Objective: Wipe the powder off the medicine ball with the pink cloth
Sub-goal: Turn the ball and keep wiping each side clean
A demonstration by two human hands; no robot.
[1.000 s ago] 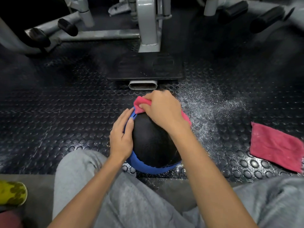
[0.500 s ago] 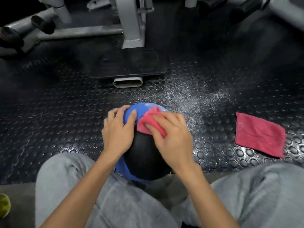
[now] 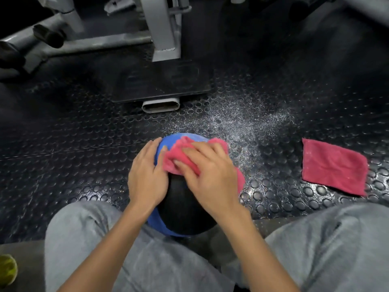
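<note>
A black-and-blue medicine ball (image 3: pixel 185 209) sits on the floor between the knees of a seated person, seen from above. A crumpled pink cloth (image 3: pixel 171 164) lies over the ball's top and far side, with one edge hanging down on the right. The right hand (image 3: pixel 210 178) rests on top of the cloth, fingers stretched out and spread, pressing it flat against the ball rather than gripping it. The left hand (image 3: pixel 147 179) lies against the ball's left side, fingers straight and together, palm on the surface.

The person's legs, in grey trousers (image 3: pixel 84 239), frame the ball on both sides. The floor (image 3: pixel 63 144) is dark rubber covered in raised round studs. White powder (image 3: pixel 242 121) is scattered over it just beyond the ball and off to the right. Further right, apart from the ball, a second pink cloth (image 3: pixel 333 165) lies spread flat on the floor.

Beyond the powder stands a grey metal gym machine frame (image 3: pixel 164 28) on a dark base plate (image 3: pixel 160 81) – faint raised marks on the plate are too dim to read. A yellow-green ball (image 3: pixel 7 268) shows at the lower left edge.
</note>
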